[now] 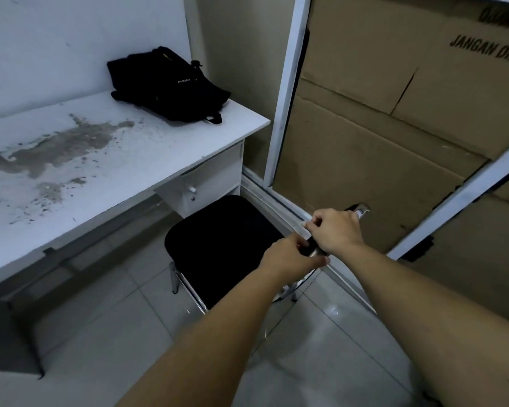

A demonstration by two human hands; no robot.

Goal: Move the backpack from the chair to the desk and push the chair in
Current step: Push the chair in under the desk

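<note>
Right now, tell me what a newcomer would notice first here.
Both hands, left hand and right hand, grip the chair backrest at centre. A black backpack lies on the stained white desk at its far right corner. Flattened cardboard fills the right side.

Two bare forearms, no sleeves in view, left hand, right hand, bare wrists, ringless fingers

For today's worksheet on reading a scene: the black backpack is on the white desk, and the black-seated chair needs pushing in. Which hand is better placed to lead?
Probably the right hand. It grips the black-seated chair's backrest top on the side farther from the white desk, so pushing drives the chair toward it. The left hand grips alongside.
</note>
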